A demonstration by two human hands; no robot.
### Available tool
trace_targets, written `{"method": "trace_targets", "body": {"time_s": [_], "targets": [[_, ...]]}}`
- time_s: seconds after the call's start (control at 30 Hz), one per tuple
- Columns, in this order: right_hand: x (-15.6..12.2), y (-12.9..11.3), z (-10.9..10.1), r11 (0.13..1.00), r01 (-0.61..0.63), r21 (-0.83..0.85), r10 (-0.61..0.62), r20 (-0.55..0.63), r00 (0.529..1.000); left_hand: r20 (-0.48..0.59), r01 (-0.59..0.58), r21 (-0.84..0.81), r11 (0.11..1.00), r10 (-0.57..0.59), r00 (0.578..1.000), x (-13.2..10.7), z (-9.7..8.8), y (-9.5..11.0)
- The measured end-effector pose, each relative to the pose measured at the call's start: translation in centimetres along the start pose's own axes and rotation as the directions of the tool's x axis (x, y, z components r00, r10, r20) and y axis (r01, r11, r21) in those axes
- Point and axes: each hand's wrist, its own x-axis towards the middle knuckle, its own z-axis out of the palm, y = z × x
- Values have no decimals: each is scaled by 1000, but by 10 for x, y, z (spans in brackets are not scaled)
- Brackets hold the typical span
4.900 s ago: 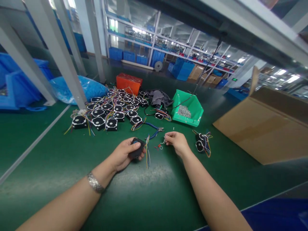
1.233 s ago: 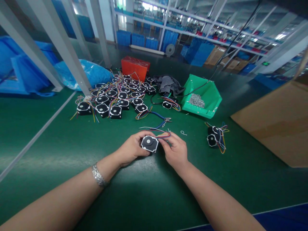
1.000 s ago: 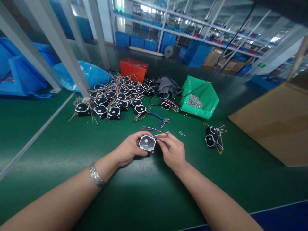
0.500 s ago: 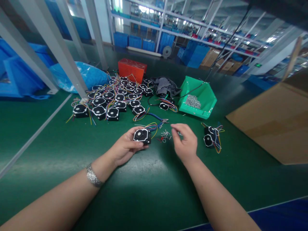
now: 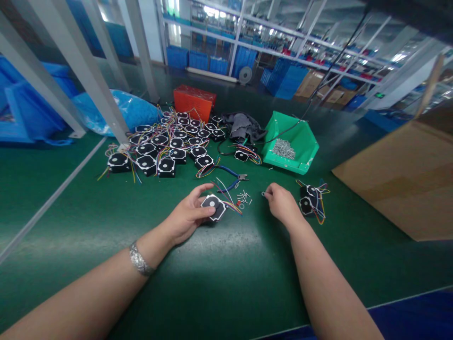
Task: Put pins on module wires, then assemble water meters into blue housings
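My left hand (image 5: 187, 216) grips a small black square motor (image 5: 213, 207) with a white round centre. Coloured wires (image 5: 230, 203) trail from it to the right. My right hand (image 5: 281, 202) is curled, and its fingertips pinch a small metal ring (image 5: 263, 193) on the green mat. Loose small screws (image 5: 244, 197) lie between the two hands. Blue-handled cutters (image 5: 231, 176) rest just beyond the motor. Two finished-looking black motors (image 5: 309, 200) with wires sit right of my right hand.
A heap of several black motors (image 5: 166, 146) with coloured wires covers the mat (image 5: 219, 283) at the back left. A green bin (image 5: 303, 134) holds screws. An orange box (image 5: 193, 100), grey cloth (image 5: 244, 125), blue plastic bag (image 5: 130, 111), cardboard box (image 5: 406, 174) and metal posts (image 5: 88, 71) stand around.
Both hands held the motor together a second ago. My right hand has let go and moved right to the small ring. The left hand has turned the motor.
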Motion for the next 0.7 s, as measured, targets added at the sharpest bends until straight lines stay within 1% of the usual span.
{"method": "trace_targets", "body": {"time_s": [0.07, 0.13, 0.2, 0.27, 0.33, 0.4, 0.47, 0.53, 0.6, 0.7], "targets": [[-1, -14, -1, 996, 11, 91, -7, -46, 999, 25, -1, 28, 1000, 0, 1000, 0, 0, -1], [-6, -30, -3, 972, 63, 228, -37, -117, 992, 61, 7, 51, 999, -10, 998, 1, 0, -2], [-13, -46, -6, 924, 168, 344, -99, -208, 973, 87, 16, 72, 997, -22, 996, 1, -1, -4], [-22, -61, -8, 877, 282, 389, -179, -280, 943, 97, 26, 95, 995, -35, 995, 1, -1, -5], [-30, -73, -10, 834, 371, 409, -255, -311, 915, 101, 31, 120, 992, -43, 994, 1, 0, -6], [-36, -80, -9, 798, 428, 423, -318, -308, 897, 105, 31, 140, 990, -46, 993, 1, 0, -7], [-39, -84, -7, 774, 459, 437, -359, -294, 886, 109, 27, 148, 989, -43, 993, 1, -1, -8], [-39, -85, -3, 767, 477, 429, -382, -292, 877, 113, 25, 151, 988, -42, 993, 1, -2, -8], [-39, -84, 0, 775, 509, 376, -412, -311, 857, 117, 24, 153, 988, -43, 992, 1, -3, -8], [-39, -83, 1, 783, 563, 264, -467, -349, 813, 118, 25, 163, 986, -45, 992, 1, -3, -8]]}}
